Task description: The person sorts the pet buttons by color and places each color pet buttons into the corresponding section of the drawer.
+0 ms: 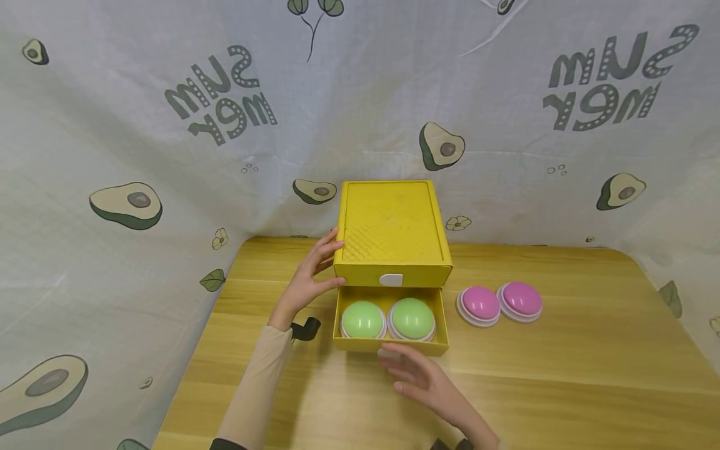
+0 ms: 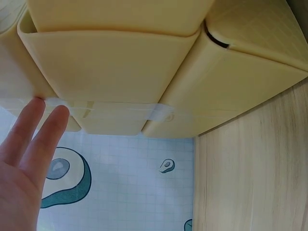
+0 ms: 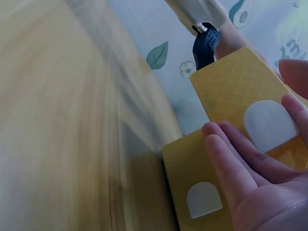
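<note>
A yellow drawer box (image 1: 394, 225) with white half-round tabs stands on the table, its lower drawer (image 1: 390, 345) pulled out. Inside that drawer sit two round domes on white bases, a left green dome (image 1: 362, 320) and a right green dome (image 1: 413, 319). My left hand (image 1: 310, 275) rests against the box's left side, fingers spread and thumb at the front edge. Close in front of the drawer is my right hand (image 1: 416, 378), its fingers nearly straight. In the right wrist view those fingers lie right beside a white tab (image 3: 271, 126).
To the right of the box, two pink domes on white bases, a nearer one (image 1: 479, 305) and a farther one (image 1: 520, 300), lie side by side on the wooden table (image 1: 590, 350). A white cloth (image 1: 360, 112) with avocado prints hangs behind the box.
</note>
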`<state>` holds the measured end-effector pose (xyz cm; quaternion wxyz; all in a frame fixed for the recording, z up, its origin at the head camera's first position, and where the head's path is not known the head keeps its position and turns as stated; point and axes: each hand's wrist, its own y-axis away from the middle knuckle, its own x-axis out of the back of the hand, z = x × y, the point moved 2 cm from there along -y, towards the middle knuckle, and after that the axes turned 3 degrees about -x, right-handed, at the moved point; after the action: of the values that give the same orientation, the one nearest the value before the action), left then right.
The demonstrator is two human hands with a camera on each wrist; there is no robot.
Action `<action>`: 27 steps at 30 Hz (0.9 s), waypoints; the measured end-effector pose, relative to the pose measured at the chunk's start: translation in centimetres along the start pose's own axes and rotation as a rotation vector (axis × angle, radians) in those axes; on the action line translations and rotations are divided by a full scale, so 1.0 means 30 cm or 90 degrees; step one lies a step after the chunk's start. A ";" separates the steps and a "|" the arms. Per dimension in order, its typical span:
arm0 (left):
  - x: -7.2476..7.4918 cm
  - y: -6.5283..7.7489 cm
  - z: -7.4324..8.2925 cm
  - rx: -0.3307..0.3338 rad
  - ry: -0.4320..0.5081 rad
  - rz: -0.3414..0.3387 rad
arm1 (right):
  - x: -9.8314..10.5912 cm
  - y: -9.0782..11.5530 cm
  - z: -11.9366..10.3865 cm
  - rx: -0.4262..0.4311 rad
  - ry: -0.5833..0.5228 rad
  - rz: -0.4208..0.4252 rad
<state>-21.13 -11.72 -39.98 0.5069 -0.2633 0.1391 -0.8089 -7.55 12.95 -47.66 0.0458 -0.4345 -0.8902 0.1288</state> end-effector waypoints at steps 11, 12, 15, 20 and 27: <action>-0.002 -0.003 0.009 -0.024 -0.009 -0.003 | 0.045 -0.051 0.018 -0.026 0.027 0.018; -0.002 -0.003 0.009 -0.025 -0.009 -0.004 | 0.049 -0.056 0.020 -0.029 0.029 0.020; -0.002 -0.002 0.010 -0.023 -0.007 -0.003 | 0.061 -0.071 0.025 -0.039 0.028 0.024; -0.001 0.000 0.011 -0.016 -0.006 -0.002 | 0.084 -0.101 0.032 -0.051 0.025 0.036; -0.001 0.001 0.010 -0.007 -0.016 -0.003 | 0.115 -0.141 0.040 -0.066 0.022 0.050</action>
<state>-20.91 -11.71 -39.75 0.5054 -0.2767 0.1365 -0.8058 -13.13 12.95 -47.77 0.0336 -0.4731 -0.8770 0.0767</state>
